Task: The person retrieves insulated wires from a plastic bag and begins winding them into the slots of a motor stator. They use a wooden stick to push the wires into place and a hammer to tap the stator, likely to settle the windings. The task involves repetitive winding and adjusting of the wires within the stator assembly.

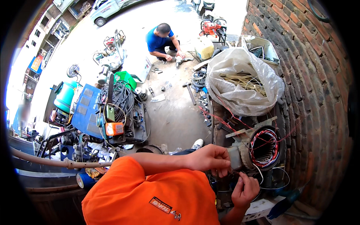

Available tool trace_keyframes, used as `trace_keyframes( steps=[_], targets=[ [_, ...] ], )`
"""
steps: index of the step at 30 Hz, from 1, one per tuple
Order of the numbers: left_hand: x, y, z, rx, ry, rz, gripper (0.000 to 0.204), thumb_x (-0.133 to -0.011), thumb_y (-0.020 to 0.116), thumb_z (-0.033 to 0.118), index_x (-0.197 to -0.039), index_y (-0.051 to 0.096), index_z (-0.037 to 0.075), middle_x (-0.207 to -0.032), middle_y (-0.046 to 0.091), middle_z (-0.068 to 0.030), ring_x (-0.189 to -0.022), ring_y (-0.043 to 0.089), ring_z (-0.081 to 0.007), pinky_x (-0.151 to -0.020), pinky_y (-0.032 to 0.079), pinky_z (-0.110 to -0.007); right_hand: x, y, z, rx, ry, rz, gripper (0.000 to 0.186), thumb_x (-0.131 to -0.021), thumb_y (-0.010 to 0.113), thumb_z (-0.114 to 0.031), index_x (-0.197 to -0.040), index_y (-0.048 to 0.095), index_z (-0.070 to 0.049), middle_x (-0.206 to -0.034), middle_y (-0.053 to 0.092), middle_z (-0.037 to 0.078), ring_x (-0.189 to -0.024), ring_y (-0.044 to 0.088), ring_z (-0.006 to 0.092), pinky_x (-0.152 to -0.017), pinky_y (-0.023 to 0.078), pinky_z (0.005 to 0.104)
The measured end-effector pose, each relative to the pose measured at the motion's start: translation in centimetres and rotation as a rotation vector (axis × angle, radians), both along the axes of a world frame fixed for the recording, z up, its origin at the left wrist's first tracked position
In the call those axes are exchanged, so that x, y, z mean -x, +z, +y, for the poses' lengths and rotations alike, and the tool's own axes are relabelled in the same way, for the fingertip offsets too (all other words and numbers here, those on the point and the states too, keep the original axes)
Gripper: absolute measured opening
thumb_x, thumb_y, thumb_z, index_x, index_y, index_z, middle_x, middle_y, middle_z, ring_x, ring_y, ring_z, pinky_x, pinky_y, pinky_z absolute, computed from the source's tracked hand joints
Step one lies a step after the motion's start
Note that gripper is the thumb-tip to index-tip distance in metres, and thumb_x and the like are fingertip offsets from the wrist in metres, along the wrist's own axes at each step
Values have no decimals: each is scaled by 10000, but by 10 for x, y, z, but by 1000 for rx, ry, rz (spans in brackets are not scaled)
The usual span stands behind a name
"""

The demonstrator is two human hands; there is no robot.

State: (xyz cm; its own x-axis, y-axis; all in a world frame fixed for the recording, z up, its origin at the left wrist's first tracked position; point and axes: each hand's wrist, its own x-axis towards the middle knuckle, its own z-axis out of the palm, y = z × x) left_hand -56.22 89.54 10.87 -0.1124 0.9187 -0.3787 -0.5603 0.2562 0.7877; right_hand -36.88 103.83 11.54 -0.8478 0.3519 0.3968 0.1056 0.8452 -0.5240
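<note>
My right hand [244, 190] pinches a thin wire [258, 171] at the front of the motor stator [258, 148], and my left hand [210, 159], just above it, curls closed around strands at the stator's grey housing; the stator sits close before me, its red and white windings showing in the round opening. Behind it a clear plastic bag [243, 80] of pale strips rests against the brick wall [311, 75], and farther off a person in a blue shirt [162, 40] crouches on the concrete.

Harsh daylight overexposes upper left; sharp centre; fisheye bending, black vignette at rim.
</note>
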Motion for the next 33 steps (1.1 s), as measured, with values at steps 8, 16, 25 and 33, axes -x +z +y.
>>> trace_keyframes(
  steps=[8,16,25,33],
  targets=[
    [-6,-33,-4,-51,-152,-832,150,-1021,550,144,-1083,578,10,-897,744,-156,-791,755,-236,-610,599,-240,-2,-2,1,27,15,93,117,-874,602,27,-963,678,19,-714,590,140,-601,536,316,-543,376,403],
    [-14,-33,-1,-251,84,-537,230,-1010,601,142,-1196,596,8,-1053,733,-131,-968,726,-200,-764,594,-279,-2,-4,-2,120,-52,70,123,-888,595,-5,-968,682,31,-724,604,149,-613,557,326,-543,395,399],
    [-20,-33,16,-122,364,-86,156,-965,686,139,-1022,620,10,-928,712,-58,-793,697,-131,-692,576,-274,-1,-6,-3,-34,-44,-33,168,-867,598,2,-1000,695,37,-670,557,138,-568,510,319,-529,353,422],
    [-19,-18,13,-219,399,822,153,-898,724,71,-973,602,15,-835,644,-101,-733,705,-207,-621,557,-328,1,-8,-4,-32,-33,-51,177,-858,593,7,-1000,695,39,-666,555,140,-563,511,331,-535,357,429]
  ],
)
